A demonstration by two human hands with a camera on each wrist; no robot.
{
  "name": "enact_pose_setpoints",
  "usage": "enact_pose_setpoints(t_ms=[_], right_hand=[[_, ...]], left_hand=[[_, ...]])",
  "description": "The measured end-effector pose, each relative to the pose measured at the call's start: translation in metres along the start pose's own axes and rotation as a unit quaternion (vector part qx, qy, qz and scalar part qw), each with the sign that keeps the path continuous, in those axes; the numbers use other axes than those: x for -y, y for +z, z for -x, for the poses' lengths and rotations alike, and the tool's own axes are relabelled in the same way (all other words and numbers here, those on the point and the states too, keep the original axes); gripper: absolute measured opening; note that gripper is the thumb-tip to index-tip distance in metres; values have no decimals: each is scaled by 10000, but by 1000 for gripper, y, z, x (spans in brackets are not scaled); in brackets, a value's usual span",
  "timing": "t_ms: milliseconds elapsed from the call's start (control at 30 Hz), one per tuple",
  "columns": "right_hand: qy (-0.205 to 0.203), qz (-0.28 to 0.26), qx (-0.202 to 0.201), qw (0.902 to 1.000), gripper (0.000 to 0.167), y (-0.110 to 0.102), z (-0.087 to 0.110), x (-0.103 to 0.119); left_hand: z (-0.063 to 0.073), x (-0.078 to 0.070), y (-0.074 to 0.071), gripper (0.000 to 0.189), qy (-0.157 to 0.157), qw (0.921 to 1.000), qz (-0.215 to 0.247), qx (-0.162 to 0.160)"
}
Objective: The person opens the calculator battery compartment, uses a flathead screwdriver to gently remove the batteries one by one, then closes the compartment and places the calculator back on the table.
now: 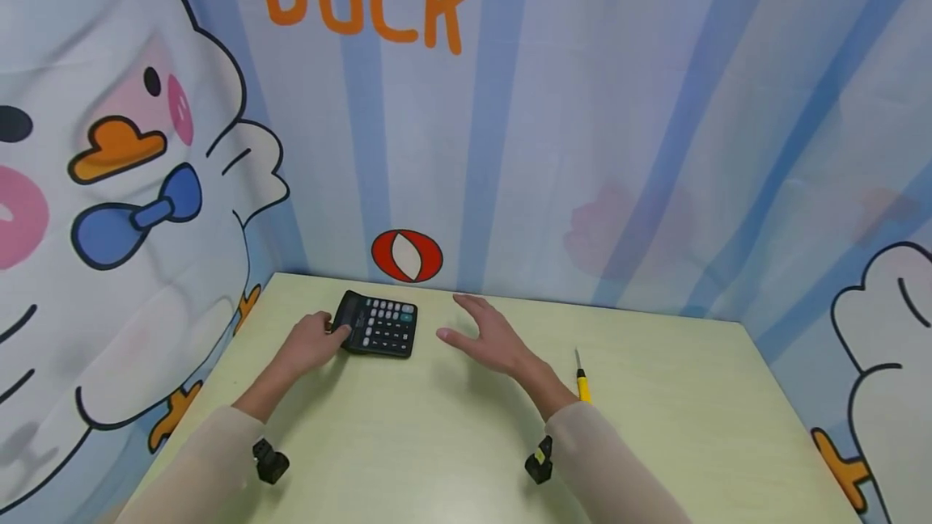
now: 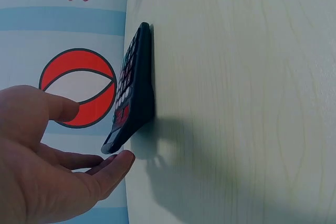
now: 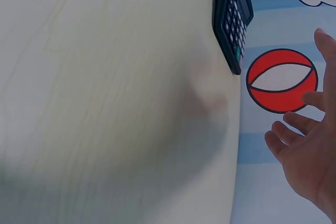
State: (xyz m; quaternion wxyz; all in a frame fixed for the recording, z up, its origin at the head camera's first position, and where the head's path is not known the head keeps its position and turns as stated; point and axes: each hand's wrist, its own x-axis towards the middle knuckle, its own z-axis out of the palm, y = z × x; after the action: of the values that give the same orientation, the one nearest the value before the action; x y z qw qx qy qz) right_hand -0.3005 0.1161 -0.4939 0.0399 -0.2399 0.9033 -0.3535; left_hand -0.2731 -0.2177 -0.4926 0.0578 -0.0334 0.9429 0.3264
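Note:
A black calculator [image 1: 379,325] with light keys lies on the table near its back edge. At its left, display end is my left hand [image 1: 311,341], thumb apart from the fingers. In the left wrist view, the left fingertips [image 2: 122,162] are close by the raised end of the calculator [image 2: 131,80]; whether they touch it I cannot tell. My right hand [image 1: 491,335] hovers to the right of the calculator, fingers spread and nothing held. The right wrist view shows this hand [image 3: 310,145] apart from the calculator [image 3: 232,22].
On the table [image 1: 422,443], right of the right forearm, lies a slim tool [image 1: 582,382] with a yellow and black handle and thin metal shaft, partly hidden by the sleeve. A printed duck curtain [image 1: 539,144] stands behind the table and at both sides.

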Motion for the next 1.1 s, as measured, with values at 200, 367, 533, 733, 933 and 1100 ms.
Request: enact_pose_setpoints(t_ms=[200,367,533,733,933,1100], right_hand=[[163,-344,126,9992,81,17,-5,8],[302,-821,213,9959,78,31,-8,16],[546,-1312,197,9897,74,46,-10,23],[1004,-1904,206,9763,73,64,-11,28],[963,-2280,254,9685,71,74,-14,30],[980,-2498,324,9628,72,75,-15,36]], left_hand=[[0,-2,2,65,-159,9998,133,35],[2,-1,4,65,-344,9986,380,91],[2,0,6,67,-573,9949,823,124],[-1,0,8,71,-820,9877,1324,168],[-3,0,9,71,-925,9799,1749,272],[-4,1,11,70,-929,9707,2177,422]])
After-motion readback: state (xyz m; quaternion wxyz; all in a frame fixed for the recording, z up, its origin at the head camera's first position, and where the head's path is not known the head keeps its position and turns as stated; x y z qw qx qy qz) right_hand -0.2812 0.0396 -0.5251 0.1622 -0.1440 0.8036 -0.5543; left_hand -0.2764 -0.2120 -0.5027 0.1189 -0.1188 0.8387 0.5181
